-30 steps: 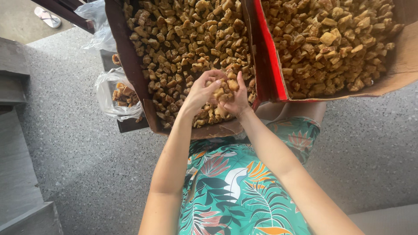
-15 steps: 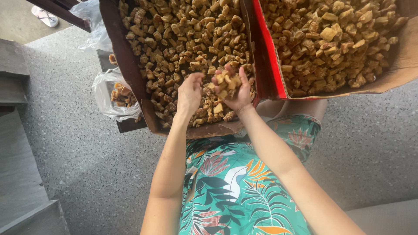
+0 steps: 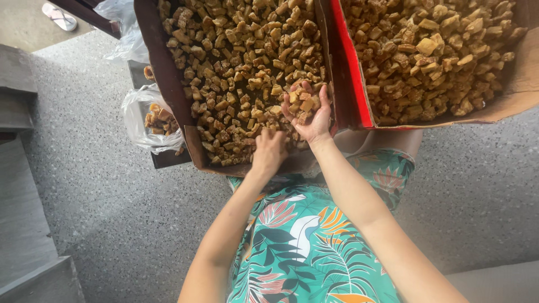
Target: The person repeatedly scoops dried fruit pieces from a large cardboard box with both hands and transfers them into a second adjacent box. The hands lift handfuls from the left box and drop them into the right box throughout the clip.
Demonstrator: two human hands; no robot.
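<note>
A brown cardboard box (image 3: 168, 78) on my lap is filled with small golden-brown chunks (image 3: 241, 62). My right hand (image 3: 307, 112) is palm up over the box's near right part, cupped around a small pile of the chunks. My left hand (image 3: 269, 150) reaches down into the chunks at the box's near edge, fingers curled among them; what it holds is hidden.
A second box with a red inner wall (image 3: 351, 67), also full of chunks, stands to the right. A clear plastic bag (image 3: 147, 118) with some chunks rests on a dark stand at the left. Speckled grey floor lies around, with steps (image 3: 22, 168) at the left.
Both hands were together over the near middle of the box. The right hand has lifted up with chunks in its palm, and the left has dropped down into the pile.
</note>
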